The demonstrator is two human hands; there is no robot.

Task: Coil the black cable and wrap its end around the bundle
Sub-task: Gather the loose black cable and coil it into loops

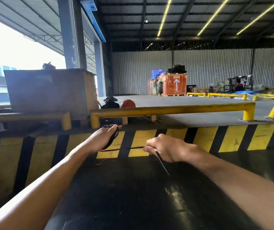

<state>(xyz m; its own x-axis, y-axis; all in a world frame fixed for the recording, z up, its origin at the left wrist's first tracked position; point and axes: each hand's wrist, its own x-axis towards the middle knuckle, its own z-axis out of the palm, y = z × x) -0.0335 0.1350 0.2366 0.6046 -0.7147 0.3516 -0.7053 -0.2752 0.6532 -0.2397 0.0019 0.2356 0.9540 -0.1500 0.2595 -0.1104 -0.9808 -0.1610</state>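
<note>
A: Where's the black cable (112, 140)?
B: Looped in the left hand (102, 138), fingers (114, 127) curled round it.
A: The right hand (164, 149)?
B: Pinching 1 thin, taut strand.

Loops of the black cable (113, 138) are gripped in the left hand (102, 140). A strand stretched toward three o'clock is pinched by the right hand (164, 149), its blurred tail hanging toward five o'clock.

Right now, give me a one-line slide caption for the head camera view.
Left hand holds black cable loops while right hand draws the strand taut before a yellow-black striped dock edge.
</note>
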